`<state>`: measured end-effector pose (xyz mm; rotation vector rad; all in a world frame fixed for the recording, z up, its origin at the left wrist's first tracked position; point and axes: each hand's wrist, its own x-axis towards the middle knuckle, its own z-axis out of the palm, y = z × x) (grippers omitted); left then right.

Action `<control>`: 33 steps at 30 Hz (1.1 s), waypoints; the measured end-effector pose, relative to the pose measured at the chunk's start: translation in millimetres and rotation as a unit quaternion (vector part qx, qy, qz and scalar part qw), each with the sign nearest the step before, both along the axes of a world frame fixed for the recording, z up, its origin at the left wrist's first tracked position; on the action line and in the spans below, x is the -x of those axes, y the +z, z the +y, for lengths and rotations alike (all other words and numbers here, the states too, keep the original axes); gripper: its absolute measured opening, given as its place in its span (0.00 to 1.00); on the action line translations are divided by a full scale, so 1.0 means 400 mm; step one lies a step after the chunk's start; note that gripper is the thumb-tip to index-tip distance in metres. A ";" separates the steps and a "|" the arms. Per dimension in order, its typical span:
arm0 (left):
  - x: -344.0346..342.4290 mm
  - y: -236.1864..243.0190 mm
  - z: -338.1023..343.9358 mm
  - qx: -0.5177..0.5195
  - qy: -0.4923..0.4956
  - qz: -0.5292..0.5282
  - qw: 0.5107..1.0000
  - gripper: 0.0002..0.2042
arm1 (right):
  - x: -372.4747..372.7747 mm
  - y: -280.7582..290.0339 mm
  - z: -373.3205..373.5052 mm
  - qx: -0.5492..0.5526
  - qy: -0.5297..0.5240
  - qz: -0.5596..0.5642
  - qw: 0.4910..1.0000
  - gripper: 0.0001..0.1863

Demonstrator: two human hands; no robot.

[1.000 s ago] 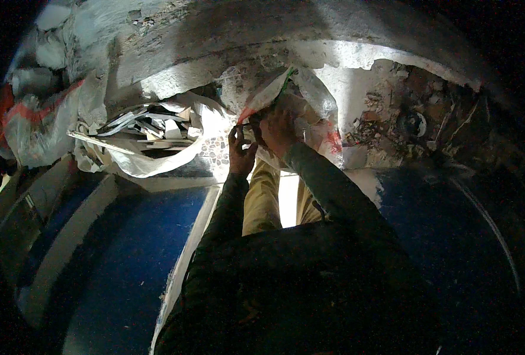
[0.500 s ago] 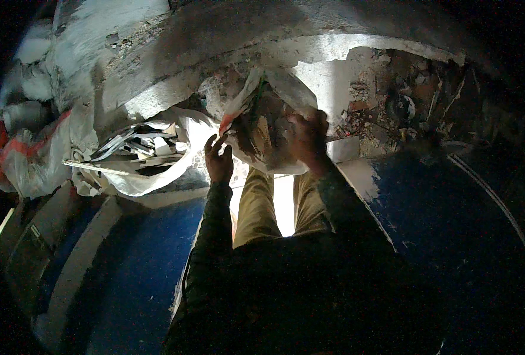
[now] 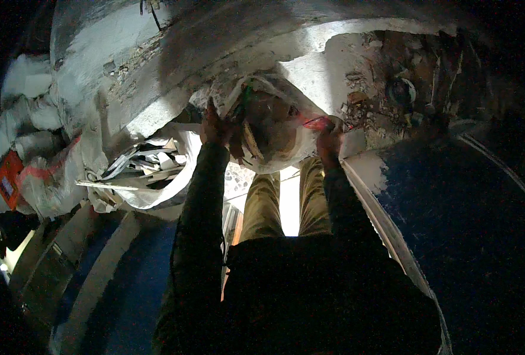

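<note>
A whitish, partly see-through sack (image 3: 283,152) is held in front of my legs, its mouth facing up. Brown, dusty debris shows dimly inside. At the sack's left rim is my left hand (image 3: 216,129), closed on the edge with one digit pointing up. My right hand (image 3: 331,141) pinches the right rim, beside a red patch on the sack. Shadow hides part of the fingers of both hands.
To the left stands another white sack (image 3: 176,192) full of broken boards and scraps (image 3: 150,163). More filled sacks (image 3: 40,145) are piled beyond it. Rubble (image 3: 363,112) lies at the right, below a rough wall (image 3: 227,44). Blue surfaces (image 3: 440,195) flank me.
The sack has turned, its red patch passing from the left rim to the right. My left hand has risen and closed on the rim; my right hand has moved lower and slightly right.
</note>
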<state>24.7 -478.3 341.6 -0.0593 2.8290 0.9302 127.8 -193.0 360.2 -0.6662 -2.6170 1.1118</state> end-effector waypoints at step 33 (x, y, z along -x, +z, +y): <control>-0.028 0.100 0.052 -0.257 0.175 -0.014 0.950 0.25 | -0.217 0.069 0.029 0.684 -0.216 -0.171 0.675 0.13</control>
